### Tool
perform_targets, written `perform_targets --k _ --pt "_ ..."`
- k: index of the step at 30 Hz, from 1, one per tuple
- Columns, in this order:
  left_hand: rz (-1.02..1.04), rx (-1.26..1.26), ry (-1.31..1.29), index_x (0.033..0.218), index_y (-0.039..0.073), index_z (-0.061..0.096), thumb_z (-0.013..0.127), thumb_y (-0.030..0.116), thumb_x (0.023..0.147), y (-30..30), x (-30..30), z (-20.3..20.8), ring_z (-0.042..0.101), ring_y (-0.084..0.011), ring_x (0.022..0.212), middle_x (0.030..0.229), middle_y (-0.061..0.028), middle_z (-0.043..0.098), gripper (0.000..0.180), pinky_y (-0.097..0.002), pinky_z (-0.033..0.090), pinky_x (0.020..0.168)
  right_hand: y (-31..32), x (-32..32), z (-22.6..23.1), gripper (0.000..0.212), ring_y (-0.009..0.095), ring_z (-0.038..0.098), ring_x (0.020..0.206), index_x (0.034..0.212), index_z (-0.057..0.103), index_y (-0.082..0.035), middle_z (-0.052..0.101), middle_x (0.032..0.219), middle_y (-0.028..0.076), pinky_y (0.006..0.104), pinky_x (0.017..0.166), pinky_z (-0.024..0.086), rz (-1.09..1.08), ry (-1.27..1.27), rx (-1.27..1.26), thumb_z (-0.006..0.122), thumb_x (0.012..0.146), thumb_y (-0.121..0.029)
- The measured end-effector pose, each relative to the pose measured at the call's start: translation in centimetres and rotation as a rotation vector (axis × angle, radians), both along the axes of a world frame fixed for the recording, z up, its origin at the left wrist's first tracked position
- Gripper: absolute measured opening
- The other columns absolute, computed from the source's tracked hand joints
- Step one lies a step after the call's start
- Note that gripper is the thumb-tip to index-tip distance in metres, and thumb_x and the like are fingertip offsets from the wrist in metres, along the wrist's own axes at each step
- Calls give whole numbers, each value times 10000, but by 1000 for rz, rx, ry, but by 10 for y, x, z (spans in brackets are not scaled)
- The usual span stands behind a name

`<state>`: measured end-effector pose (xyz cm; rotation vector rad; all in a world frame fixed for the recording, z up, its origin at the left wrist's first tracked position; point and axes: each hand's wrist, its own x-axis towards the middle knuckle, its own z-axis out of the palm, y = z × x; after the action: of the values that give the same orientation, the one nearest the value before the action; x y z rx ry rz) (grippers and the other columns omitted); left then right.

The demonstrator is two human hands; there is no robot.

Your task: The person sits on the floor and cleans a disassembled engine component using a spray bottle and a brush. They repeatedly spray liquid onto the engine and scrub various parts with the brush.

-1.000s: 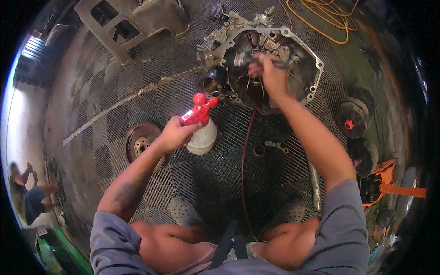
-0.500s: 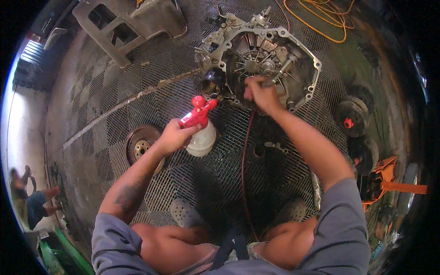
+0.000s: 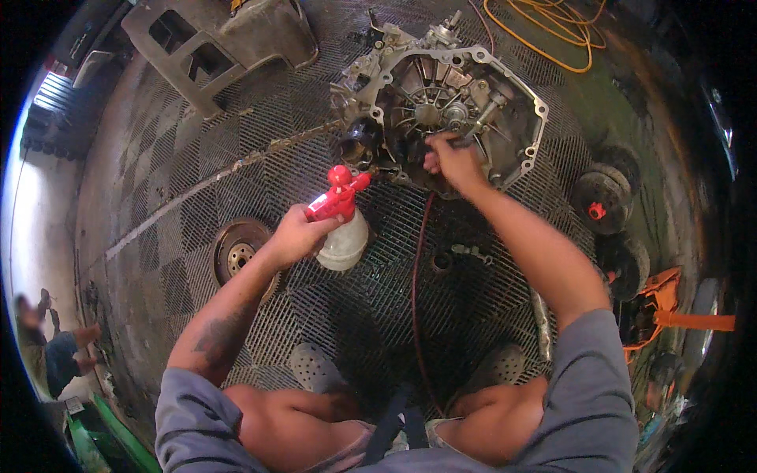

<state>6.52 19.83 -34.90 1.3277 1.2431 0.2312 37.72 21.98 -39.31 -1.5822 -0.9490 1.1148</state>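
My left hand (image 3: pixel 303 234) is wrapped round the red head of a spray bottle (image 3: pixel 344 243), whose whitish body hangs below. The red nozzle points at the near left rim of a metal transmission housing (image 3: pixel 538 130) standing on the mat. My right hand (image 3: pixel 457 163) reaches over the housing's near edge into its bell-shaped cavity. Its fingers are curled closed, with something dark beside them that I cannot make out. A metal lever or shaft (image 3: pixel 490 113) shows just beyond that hand. A black round opening (image 3: pixel 359 140) sits at the housing's left.
A flywheel-like disc (image 3: pixel 236 256) lies left of the bottle. A thin red hose (image 3: pixel 417 292) runs between my feet to the housing. A grey plastic step stool (image 3: pixel 189 55) is far left, a yellow hose (image 3: pixel 587 47) far right. Black discs (image 3: pixel 599 197) and orange equipment (image 3: pixel 658 307) line the right.
The view has shifted slightly, moving the housing a little left in the picture. My right hand has moved slightly within the cavity; my left hand keeps its grip on the bottle.
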Motion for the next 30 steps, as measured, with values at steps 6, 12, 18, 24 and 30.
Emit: perform_targets --k 6,12,18,24,30 --pt "6 8 22 828 47 603 708 291 881 2 -2 0 479 -93 430 572 11 534 270 -271 351 402 38 16 21 251 196 668 640 1070 630 20 685 803 151 292 538 507 -213 592 317 608 935 -191" --pt "-21 17 -12 756 30 611 694 295 885 1 0 2 480 -92 415 540 -2 525 306 -262 355 396 5 5 -13 272 170 671 704 1025 688 -14 703 873 115 288 645 523 18 -11 121 586 936 -250" --pt "7 -4 -36 769 32 614 705 301 881 3 2 3 487 -90 427 537 2 518 305 -258 356 404 18 1 5 245 245 693 775 1002 690 -13 706 930 145 347 777 539 132 -302 657 609 902 -222" --pt "29 10 -10 770 37 617 703 292 884 2 -1 4 487 -93 428 537 7 515 293 -260 350 406 19 10 24 205 363 669 890 982 688 -23 691 978 181 409 799 535 317 -824 768 619 859 -173" --pt "42 8 -66 763 36 616 703 282 881 1 -8 1 480 -96 416 532 7 514 286 -263 347 401 18 11 35 172 367 650 790 868 645 -21 661 819 179 455 728 525 -68 -844 765 624 847 -190"
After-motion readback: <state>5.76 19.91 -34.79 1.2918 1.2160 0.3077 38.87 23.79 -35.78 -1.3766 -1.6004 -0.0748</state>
